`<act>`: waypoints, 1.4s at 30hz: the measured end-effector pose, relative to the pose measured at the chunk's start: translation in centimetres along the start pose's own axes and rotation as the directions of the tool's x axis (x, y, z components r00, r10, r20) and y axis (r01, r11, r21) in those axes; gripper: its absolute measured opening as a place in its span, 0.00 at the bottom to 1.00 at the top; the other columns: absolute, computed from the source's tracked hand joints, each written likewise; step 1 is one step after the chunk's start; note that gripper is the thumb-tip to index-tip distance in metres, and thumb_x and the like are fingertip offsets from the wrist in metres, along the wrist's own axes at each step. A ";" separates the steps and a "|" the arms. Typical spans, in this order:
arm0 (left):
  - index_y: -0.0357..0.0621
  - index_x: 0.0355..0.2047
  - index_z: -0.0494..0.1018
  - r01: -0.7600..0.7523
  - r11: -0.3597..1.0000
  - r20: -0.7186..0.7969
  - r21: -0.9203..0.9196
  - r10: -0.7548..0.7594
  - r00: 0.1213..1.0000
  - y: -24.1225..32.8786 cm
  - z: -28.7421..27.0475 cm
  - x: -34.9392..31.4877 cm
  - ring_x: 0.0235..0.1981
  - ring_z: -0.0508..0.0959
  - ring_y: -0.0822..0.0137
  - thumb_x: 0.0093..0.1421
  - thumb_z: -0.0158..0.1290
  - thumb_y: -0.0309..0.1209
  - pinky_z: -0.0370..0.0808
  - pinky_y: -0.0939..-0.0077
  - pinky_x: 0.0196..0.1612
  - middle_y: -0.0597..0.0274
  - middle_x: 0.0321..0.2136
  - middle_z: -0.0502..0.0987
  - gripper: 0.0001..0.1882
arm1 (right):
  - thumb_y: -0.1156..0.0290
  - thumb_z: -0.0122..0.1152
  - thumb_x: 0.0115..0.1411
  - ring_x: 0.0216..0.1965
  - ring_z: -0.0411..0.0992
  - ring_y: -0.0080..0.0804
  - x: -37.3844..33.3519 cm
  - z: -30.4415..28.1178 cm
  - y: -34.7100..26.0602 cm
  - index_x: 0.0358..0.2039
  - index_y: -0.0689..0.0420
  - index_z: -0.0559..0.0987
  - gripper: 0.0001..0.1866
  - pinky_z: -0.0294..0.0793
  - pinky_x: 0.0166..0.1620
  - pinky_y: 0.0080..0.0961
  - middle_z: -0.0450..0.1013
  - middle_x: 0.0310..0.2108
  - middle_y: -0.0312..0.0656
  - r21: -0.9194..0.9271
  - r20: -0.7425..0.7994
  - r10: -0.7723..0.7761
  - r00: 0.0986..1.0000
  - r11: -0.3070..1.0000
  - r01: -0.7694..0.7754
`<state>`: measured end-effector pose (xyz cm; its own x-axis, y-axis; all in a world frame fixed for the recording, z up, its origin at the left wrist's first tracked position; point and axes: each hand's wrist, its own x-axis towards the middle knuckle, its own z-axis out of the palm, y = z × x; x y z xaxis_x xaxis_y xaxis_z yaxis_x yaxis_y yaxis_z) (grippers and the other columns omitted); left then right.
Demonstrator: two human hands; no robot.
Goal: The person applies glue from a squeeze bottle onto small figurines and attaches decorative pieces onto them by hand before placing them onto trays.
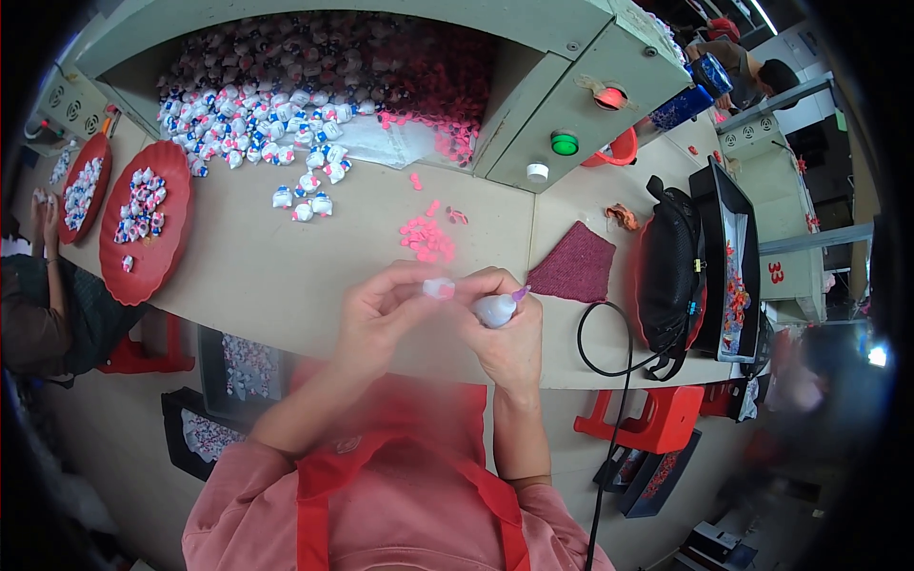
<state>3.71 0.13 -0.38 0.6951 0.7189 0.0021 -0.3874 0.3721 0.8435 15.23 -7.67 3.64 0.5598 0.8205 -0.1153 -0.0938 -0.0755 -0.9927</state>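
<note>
L hand has thumb & fingers pinched on a small, roundish white & pink figure, up in the air by the near edge of the long cream table. R hand is curled tight round a fat white squeeze bottle w/ a purple tip; the tip points up & to the right, away from the figure. R fingertips are right by the figure, but can't tell if they touch it. Just past the hands is a loose pile of flat little pink pcs. Farther back, a big heap of small white, blue & pink figures fills a pale green metal cabinet, w/ a few out front on the table. The cabinet has a round green button & a white knob. Over on the left are 2 red plates w/ wavy rims, both w/ figures on them. On the right: a dark red woven cloth, a shiny black bag, then a long black tray w/ orange & red bits in it. A thin black cord hangs down nr the bag, & a red plastic stool is below.
</note>
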 end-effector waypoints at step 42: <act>0.32 0.38 0.68 0.037 0.996 0.016 0.078 -0.038 0.999 1.2 -0.9 -1.7 0.33 0.76 0.69 0.54 0.49 0.19 0.74 0.78 0.36 0.56 0.33 0.74 0.09 | 0.87 0.54 0.49 0.30 0.72 0.31 0.6 -0.7 2.7 0.34 0.67 0.73 0.10 0.75 0.33 0.21 0.67 0.37 0.47 0.250 0.286 -0.329 0.900 0.932 0.261</act>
<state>1.49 -0.08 0.17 0.7192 0.6944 -0.0214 -0.3130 0.3514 0.8823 15.90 -7.75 0.86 0.2997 0.9253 0.2324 -0.1470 0.2854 -0.9471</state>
